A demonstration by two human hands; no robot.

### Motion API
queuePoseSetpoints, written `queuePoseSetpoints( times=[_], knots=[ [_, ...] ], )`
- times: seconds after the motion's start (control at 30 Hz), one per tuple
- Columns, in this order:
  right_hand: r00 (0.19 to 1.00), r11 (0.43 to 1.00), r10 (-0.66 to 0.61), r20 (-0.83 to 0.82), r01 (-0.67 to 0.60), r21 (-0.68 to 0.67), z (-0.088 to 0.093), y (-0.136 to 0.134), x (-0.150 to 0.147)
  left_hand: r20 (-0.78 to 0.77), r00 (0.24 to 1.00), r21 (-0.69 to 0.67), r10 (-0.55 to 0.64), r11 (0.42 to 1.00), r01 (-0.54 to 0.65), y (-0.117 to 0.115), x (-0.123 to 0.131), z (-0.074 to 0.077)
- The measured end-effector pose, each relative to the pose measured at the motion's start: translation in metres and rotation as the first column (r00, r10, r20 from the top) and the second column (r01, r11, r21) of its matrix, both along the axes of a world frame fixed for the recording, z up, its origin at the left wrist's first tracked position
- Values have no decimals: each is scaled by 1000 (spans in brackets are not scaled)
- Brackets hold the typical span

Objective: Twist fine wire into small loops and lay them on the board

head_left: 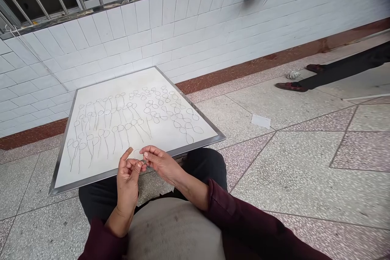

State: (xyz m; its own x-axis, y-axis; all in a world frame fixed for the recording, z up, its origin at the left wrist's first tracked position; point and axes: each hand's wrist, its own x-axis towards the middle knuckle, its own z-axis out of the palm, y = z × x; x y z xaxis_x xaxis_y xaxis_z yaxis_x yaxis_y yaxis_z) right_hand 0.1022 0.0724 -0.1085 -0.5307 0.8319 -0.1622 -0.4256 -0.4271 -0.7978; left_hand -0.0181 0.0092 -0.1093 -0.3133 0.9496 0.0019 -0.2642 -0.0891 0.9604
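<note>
Left hand (128, 180) and right hand (162, 163) on perhaps wire (144, 162).

1. Soft, even daylight lit the white board (88, 168) brightly.
2. At its near edge, the left hand (128, 180) and right hand (161, 163) were sharp and faintly shadowed.
3. Beyond it, the tiled wall (213, 28) bowed, and the corners blurred.

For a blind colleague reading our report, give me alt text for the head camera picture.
A person's left hand and right hand pinch a thin wire piece above the near edge of a white metal-framed board, which holds rows of bent wire loops. Beyond lie a speckled tile floor, a white tiled wall and, far right, another person's legs.
</note>
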Motion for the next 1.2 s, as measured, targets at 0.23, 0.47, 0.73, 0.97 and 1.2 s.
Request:
queuePoseSetpoints(
  times=[0.23, 0.47, 0.73, 0.97, 1.2],
  knots=[
    [995, 994, -24, 93, 13, 112, -8, 3, 2, -112, 992, -7, -49, 999, 49, -1, -5, 2],
    [935, 849, -140, 325, -56, 526, -6, 10, 3, -211, 975, -25, -74, 997, 70, -1, -8, 1],
    [878, 669, -313, 362, -67, 740, -12, 14, 0, -138, 981, -33, -138, 990, 135, -3, -6, 1],
    [871, 648, -304, 385, -107, 754, -15, 20, 2, -74, 989, -22, -130, 991, 129, -2, -6, -1],
    [903, 731, -222, 367, -94, 676, -13, 23, 1, -68, 989, -34, -130, 991, 128, -3, -6, -1]
  ],
)
